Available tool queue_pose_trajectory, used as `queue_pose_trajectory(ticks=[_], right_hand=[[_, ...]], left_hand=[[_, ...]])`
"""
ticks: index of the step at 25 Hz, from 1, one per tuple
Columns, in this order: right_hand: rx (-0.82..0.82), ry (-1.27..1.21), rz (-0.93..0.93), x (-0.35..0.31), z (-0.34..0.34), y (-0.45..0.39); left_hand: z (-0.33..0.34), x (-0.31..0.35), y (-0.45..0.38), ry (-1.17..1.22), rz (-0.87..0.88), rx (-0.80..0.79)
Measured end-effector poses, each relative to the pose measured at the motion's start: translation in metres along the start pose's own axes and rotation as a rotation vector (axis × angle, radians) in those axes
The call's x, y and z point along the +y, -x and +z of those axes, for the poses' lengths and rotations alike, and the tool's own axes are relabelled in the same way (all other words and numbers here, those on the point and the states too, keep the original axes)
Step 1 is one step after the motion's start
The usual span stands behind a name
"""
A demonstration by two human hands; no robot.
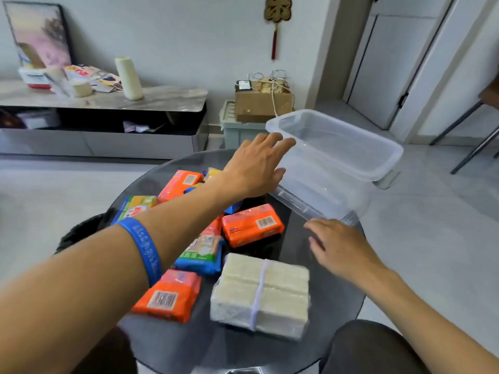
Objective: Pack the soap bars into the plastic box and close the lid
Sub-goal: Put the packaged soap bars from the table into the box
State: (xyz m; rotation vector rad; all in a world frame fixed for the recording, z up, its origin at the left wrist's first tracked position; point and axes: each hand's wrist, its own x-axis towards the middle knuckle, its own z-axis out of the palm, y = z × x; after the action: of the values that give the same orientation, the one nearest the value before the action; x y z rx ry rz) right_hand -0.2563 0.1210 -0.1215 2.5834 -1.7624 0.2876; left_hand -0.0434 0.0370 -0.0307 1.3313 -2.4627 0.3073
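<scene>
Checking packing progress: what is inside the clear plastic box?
No soap shows inside the clear plastic box; its see-through walls show nothing. The left hand covers its near-left corner.

Pale grey wall (189, 36). Red and gold knot charm (277, 12) hangs high on it. Long low cabinet (108, 122) along left wall, marble top, framed picture (40, 33) leaning behind. Brown cardboard box (262, 103) sits on grey-green bin (237, 130). White door (391, 68) at right. Light grey floor tiles (432, 225). Round dark glass table (332, 298) in front.
</scene>
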Motion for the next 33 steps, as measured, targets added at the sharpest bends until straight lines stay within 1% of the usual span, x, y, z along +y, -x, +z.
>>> queue_pose_trajectory(ticks=[3,6,9,11,14,16,18,20,22,24,27,29,32,33], right_hand=[[0.019,-0.019,0.049,-0.015,-0.009,-0.002],[0.042,-0.069,0.057,-0.037,-0.020,-0.008],[0.019,-0.116,-0.053,-0.065,-0.030,-0.026],[-0.049,-0.091,-0.097,-0.081,-0.030,-0.045],[-0.278,-0.028,-0.142,-0.096,-0.026,-0.073],[-0.406,-0.015,-0.106,-0.096,-0.021,-0.087],[-0.433,-0.021,-0.080,-0.090,-0.015,-0.096],[-0.393,0.051,-0.107,-0.088,-0.007,-0.098],[-0.399,0.085,-0.100,-0.086,-0.003,-0.094],[-0.406,-0.002,-0.053,-0.083,-0.003,-0.087],[-0.315,-0.199,-0.016,-0.070,-0.023,-0.074],[-0.210,-0.363,0.011,-0.054,-0.055,-0.066],[-0.114,-0.712,0.008,-0.021,-0.114,-0.061],[-0.080,-0.777,0.015,-0.006,-0.133,-0.063]], left_hand=[[-0.013,-0.038,0.062,0.002,-0.113,-0.102],[-0.021,-0.072,0.122,0.066,-0.165,-0.233],[-0.027,-0.092,0.164,0.069,-0.121,-0.498],[-0.023,-0.092,0.173,0.128,-0.124,-0.627],[-0.012,-0.085,0.176,0.141,-0.110,-0.654],[-0.004,-0.085,0.176,0.107,-0.109,-0.665],[-0.001,-0.086,0.173,0.134,-0.133,-0.655],[0.001,-0.085,0.169,0.154,-0.153,-0.672],[0.001,-0.082,0.164,0.167,-0.173,-0.705],[-0.003,-0.079,0.163,0.168,-0.173,-0.696],[-0.017,-0.075,0.159,0.102,-0.115,-0.561],[-0.035,-0.075,0.144,0.213,-0.142,-0.429],[-0.063,-0.076,0.098,0.448,-0.310,-0.221],[-0.068,-0.074,0.075,0.506,-0.364,-0.173]])
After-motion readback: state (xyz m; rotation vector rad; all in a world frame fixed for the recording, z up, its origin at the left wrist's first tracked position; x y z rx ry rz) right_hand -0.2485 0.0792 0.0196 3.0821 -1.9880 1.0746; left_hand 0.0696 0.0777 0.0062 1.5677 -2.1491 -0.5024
